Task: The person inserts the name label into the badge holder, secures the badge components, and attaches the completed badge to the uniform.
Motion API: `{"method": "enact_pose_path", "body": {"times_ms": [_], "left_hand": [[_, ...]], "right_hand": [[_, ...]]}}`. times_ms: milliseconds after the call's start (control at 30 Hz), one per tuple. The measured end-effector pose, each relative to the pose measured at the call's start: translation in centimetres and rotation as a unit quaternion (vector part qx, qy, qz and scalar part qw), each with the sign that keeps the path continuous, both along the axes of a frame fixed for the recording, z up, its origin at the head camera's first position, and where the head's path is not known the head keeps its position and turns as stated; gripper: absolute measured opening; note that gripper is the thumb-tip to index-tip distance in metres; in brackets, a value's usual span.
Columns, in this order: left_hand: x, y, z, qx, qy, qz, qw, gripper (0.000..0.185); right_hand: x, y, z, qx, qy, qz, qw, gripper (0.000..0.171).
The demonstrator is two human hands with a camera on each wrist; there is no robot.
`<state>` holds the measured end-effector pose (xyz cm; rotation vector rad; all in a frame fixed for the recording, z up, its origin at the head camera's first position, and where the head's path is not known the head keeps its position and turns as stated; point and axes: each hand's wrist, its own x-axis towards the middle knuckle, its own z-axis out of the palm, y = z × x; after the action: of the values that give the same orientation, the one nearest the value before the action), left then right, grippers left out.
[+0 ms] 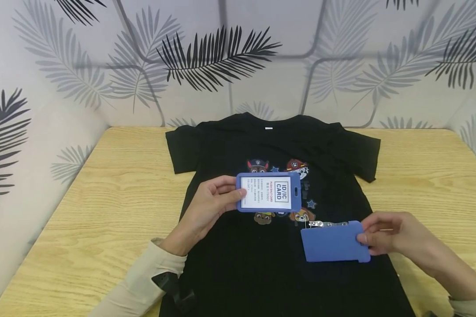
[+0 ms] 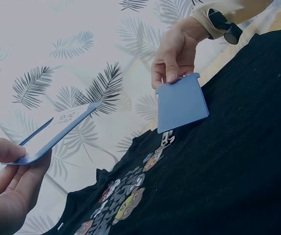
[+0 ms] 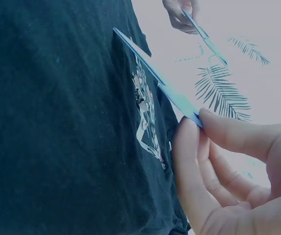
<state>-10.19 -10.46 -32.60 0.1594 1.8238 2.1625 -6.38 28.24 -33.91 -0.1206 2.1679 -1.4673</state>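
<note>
I sat at a pale wooden surface (image 1: 103,211) that ran back into a corner, where the walls (image 1: 63,66) carried grey and black palm-leaf patterns. A black shirt (image 1: 262,264) lay flat on the surface, its collar toward the wall and its cartoon print facing up. My left hand (image 1: 208,207) pinched the short end of a blue card holder (image 1: 268,192), thumb on top, holding it level above the print; its white insert read "ID/IC CARD". My right hand (image 1: 392,237) gripped the edge of a plain blue back cover (image 1: 335,242) between thumb and fingers, its lower edge resting on the shirt, well apart from the holder. Just above the cover a small metal clip (image 1: 321,224) lay on the shirt. Both of my sleeves (image 1: 143,281) were beige.
</note>
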Motion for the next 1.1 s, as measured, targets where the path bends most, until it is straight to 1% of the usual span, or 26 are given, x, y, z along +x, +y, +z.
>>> {"method": "enact_pose_path", "body": {"times_ms": [100,267,433,667,900,1100], "left_hand": [[-0.1,0.0,-0.1,-0.001,0.0,0.0,1.0,0.035],[0.0,0.0,-0.3,0.001,0.0,0.002,1.0,0.035],[0.0,0.0,-0.5,0.007,-0.001,0.004,1.0,0.033],[0.0,0.0,-0.6,0.011,-0.002,0.004,0.9999,0.032],[0.1,0.0,-0.7,0.006,0.002,0.003,1.0,0.033],[0.1,0.0,-0.8,0.009,0.01,0.0,0.9999,0.033]], "right_hand": [[0.1,0.1,0.0,-0.01,0.019,-0.029,0.999,0.011],[0.1,-0.1,0.1,0.002,0.076,-0.063,0.995,0.013],[0.1,-0.2,0.4,0.007,0.111,-0.075,0.991,0.014],[-0.2,-0.1,0.7,-0.003,0.135,-0.082,0.987,0.011],[-0.5,0.0,0.8,-0.048,0.144,-0.098,0.983,0.013],[-0.8,0.1,1.4,-0.101,0.165,-0.11,0.975,0.016]]}}
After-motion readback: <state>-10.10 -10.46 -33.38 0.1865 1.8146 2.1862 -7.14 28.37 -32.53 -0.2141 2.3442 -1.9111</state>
